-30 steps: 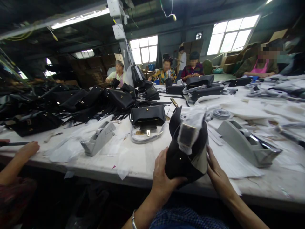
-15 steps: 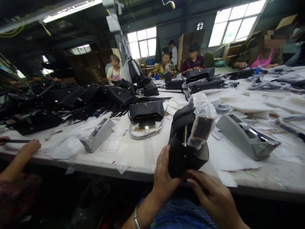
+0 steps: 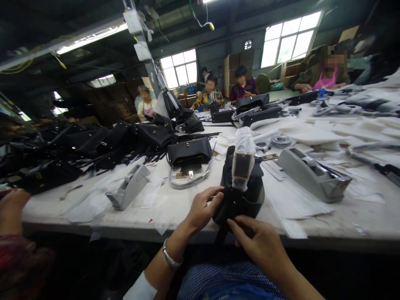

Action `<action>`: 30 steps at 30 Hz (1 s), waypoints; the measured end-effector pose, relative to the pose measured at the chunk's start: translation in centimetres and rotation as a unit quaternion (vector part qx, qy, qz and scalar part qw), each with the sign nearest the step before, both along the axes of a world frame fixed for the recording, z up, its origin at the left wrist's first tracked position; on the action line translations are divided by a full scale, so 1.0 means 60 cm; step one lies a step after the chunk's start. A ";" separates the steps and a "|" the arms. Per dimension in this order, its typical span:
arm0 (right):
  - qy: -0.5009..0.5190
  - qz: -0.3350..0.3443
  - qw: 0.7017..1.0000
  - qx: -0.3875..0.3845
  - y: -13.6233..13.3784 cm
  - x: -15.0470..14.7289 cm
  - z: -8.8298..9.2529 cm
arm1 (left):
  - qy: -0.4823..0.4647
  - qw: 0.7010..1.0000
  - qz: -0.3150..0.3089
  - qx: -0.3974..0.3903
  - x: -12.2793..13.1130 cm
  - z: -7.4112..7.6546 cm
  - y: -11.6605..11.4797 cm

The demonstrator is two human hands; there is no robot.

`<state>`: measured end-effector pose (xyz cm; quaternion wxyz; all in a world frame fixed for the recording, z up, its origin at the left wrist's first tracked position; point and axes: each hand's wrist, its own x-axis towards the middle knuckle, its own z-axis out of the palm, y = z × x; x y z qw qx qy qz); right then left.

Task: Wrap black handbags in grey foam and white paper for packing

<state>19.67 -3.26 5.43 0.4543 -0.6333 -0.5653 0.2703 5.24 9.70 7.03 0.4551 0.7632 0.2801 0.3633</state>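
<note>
A small black handbag [image 3: 240, 196] stands upright at the near edge of the white table [image 3: 184, 208]. Its flap, wrapped in clear plastic [image 3: 243, 160], sticks up above it. My left hand [image 3: 201, 210] grips the bag's left side with fingers curled around it. My right hand [image 3: 258, 241] is closed on the bag's lower front edge, fingers pinched together.
Two grey tape dispensers [image 3: 129, 187] [image 3: 312, 175] sit on either side. Another black bag [image 3: 189, 152] lies behind, with a heap of black bags [image 3: 87, 141] at far left. Several people sit across the table. A neighbour's hand [image 3: 12, 206] rests at the left edge.
My right hand moved from the bag's right side to its lower front. The bag turned and settled more upright. The neighbour's hand drew back to the left.
</note>
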 end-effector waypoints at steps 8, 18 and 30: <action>0.293 0.068 0.944 -0.134 -0.010 -0.019 -0.022 | 0.025 0.957 0.289 0.019 -0.092 -0.090 -0.042; 0.455 0.107 0.852 -0.237 -0.017 -0.028 -0.010 | 0.193 0.862 0.468 0.016 -0.284 -0.112 0.016; 0.446 0.102 0.863 -0.213 -0.008 -0.039 -0.015 | 0.063 0.925 0.338 -0.163 -0.236 -0.076 0.084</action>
